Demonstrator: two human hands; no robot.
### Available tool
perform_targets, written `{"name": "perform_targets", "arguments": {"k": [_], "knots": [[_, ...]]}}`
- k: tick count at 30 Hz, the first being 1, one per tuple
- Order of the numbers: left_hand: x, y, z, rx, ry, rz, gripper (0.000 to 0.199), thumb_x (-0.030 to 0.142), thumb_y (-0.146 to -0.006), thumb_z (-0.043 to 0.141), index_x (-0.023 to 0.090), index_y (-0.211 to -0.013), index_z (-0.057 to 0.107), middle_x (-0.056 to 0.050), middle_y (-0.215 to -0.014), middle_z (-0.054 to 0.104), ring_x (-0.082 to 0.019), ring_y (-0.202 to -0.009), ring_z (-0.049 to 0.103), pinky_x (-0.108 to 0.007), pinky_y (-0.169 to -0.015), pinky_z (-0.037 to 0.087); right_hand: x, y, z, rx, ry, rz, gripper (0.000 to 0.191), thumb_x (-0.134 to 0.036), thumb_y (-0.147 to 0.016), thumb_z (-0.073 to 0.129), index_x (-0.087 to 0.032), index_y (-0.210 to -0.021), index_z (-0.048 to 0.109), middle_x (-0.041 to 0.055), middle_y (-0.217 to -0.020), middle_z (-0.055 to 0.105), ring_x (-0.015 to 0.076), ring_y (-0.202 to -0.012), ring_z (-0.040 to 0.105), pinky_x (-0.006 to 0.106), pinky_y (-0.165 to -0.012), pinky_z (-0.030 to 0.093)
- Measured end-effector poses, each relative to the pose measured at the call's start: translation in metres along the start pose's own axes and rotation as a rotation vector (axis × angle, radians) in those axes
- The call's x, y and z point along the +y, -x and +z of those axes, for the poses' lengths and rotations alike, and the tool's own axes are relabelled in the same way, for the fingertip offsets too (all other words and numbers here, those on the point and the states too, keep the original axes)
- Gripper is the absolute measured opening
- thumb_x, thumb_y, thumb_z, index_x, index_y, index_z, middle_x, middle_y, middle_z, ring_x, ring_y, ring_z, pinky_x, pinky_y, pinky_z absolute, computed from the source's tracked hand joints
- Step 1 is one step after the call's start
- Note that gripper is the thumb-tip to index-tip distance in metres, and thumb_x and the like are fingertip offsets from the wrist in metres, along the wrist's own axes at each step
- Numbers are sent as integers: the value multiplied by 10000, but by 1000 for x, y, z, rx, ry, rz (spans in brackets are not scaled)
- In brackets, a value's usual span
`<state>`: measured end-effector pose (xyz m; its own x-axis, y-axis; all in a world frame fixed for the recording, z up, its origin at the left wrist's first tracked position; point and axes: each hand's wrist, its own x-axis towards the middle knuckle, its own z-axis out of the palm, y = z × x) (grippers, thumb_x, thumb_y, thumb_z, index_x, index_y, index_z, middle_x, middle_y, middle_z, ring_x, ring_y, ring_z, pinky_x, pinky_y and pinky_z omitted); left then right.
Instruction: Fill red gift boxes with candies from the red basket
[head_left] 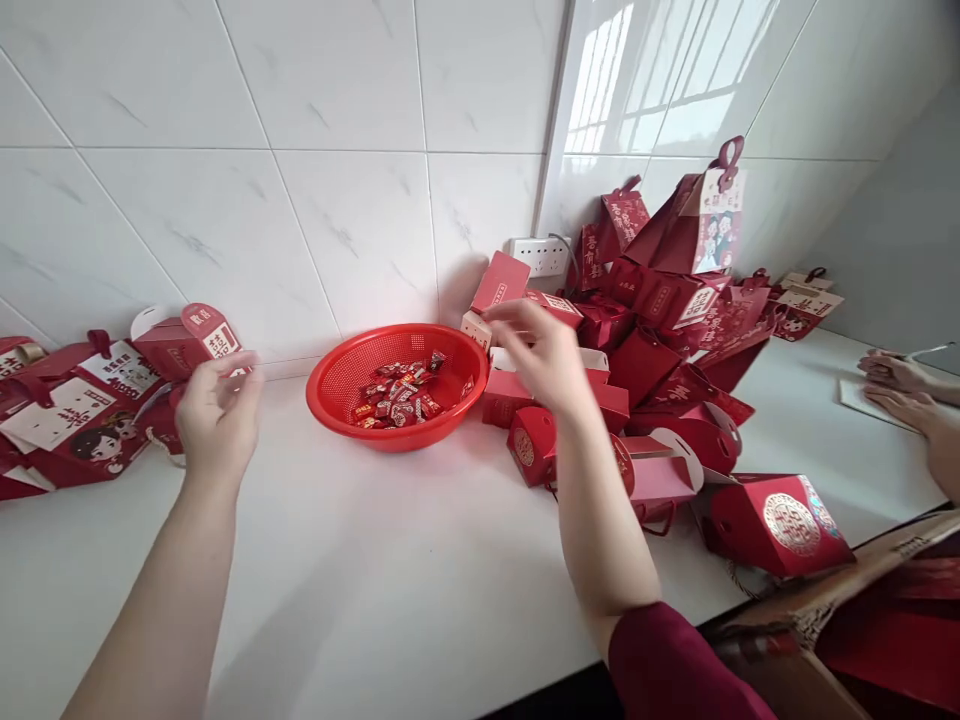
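My left hand [219,415] is beside a small red candy box [176,345] with white and gold lettering. Its fingers are loosely bent and apart, with nothing visible between them. My right hand [544,360] reaches over the pile, slightly blurred. Its fingertips are at the pale end of a slim red box [501,283], fingers apart; whether they touch it is unclear. Between my hands a red plastic basket [330,410] holds several wrapped candies [401,395]. Below my right hand lie more red boxes, including one with a round gold emblem [531,447].
A heap of red gift boxes [660,300] leans against the tiled wall at right, near a power strip [540,256]. More boxes [67,420] stand at far left. Another person's hands [900,385] rest at the right edge. An open cardboard box [795,620] is at lower right.
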<state>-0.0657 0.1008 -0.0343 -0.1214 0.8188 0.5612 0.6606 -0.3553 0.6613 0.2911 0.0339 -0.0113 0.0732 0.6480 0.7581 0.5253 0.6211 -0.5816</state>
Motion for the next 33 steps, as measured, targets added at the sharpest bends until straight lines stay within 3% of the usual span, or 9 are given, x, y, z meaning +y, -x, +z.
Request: {"name": "perform_targets", "arguments": {"k": [3, 7, 9, 12, 16, 23, 27, 30, 33], "knots": [[57, 18, -10, -282, 23, 231, 406, 518, -918, 512, 351, -1284, 568, 14, -1237, 645, -255, -1116, 642, -445, -994, 532, 23, 3, -54, 102, 148, 309, 261, -351, -938, 506, -177, -1074, 644, 75, -1049, 717, 182, -944, 672, 318, -871, 517], [98, 57, -22, -734, -190, 484, 449, 463, -859, 602, 465, -1307, 571, 23, -1124, 704, -271, -1031, 681, -394, -846, 586, 48, 20, -84, -316, 435, 763, 345, -409, -955, 451, -166, -920, 693, 95, -916, 736, 181, -820, 693, 296, -769, 538], [106, 74, -23, -811, -169, 553, 425, 398, -893, 553, 492, -1307, 557, 24, -1018, 722, -237, -907, 704, -351, -748, 591, 55, 24, -77, -481, 492, 880, 325, -415, -902, 557, -154, -764, 693, 111, -809, 727, 195, -718, 694, 312, -708, 546], [108, 88, -22, -864, -156, 635, 405, 344, -912, 535, 490, -1290, 557, 41, -953, 724, -206, -840, 703, -325, -715, 580, 63, 23, -56, -541, 653, 955, 224, -346, -709, 776, -153, -711, 663, 138, -818, 710, 281, -793, 695, 419, -747, 541], [105, 89, -21, -759, -172, 670, 351, 342, -919, 527, 455, -1243, 600, 33, -971, 729, -209, -824, 700, -334, -698, 568, 69, 20, -39, -561, 824, 1003, 193, -209, -622, 801, -148, -728, 652, 153, -802, 690, 357, -859, 676, 523, -775, 509], [101, 84, -14, -737, -165, 663, 327, 334, -918, 533, 434, -1218, 618, 29, -1034, 727, -217, -882, 703, -350, -768, 572, 47, 21, -51, -728, 622, 842, 142, -212, -752, 688, -183, -619, 648, 64, -658, 654, 181, -591, 614, 296, -559, 472], [107, 90, 4, -708, -152, 608, 269, 297, -951, 465, 366, -1143, 639, 11, -1050, 705, -196, -873, 687, -329, -730, 552, 10, 22, -36, -800, 440, 520, 183, -317, -776, 689, -206, -651, 617, -4, -662, 638, 127, -567, 546, 246, -494, 383], [111, 97, 19, -610, -165, 454, 239, 376, -932, 508, 350, -1157, 584, -6, -944, 676, -182, -692, 653, -334, -580, 519, -17, 26, -14, -734, 309, 238, 225, -324, -801, 680, -199, -655, 564, -34, -626, 599, 107, -558, 499, 233, -497, 351], [112, 103, 27, -567, -182, 418, 461, 500, -875, 591, 384, -1307, 478, -34, -1016, 662, -215, -677, 656, -377, -542, 500, -38, 32, 4, -596, 174, 133, 251, -338, -851, 647, -193, -675, 541, -39, -633, 579, 98, -566, 474, 226, -508, 341]]}}
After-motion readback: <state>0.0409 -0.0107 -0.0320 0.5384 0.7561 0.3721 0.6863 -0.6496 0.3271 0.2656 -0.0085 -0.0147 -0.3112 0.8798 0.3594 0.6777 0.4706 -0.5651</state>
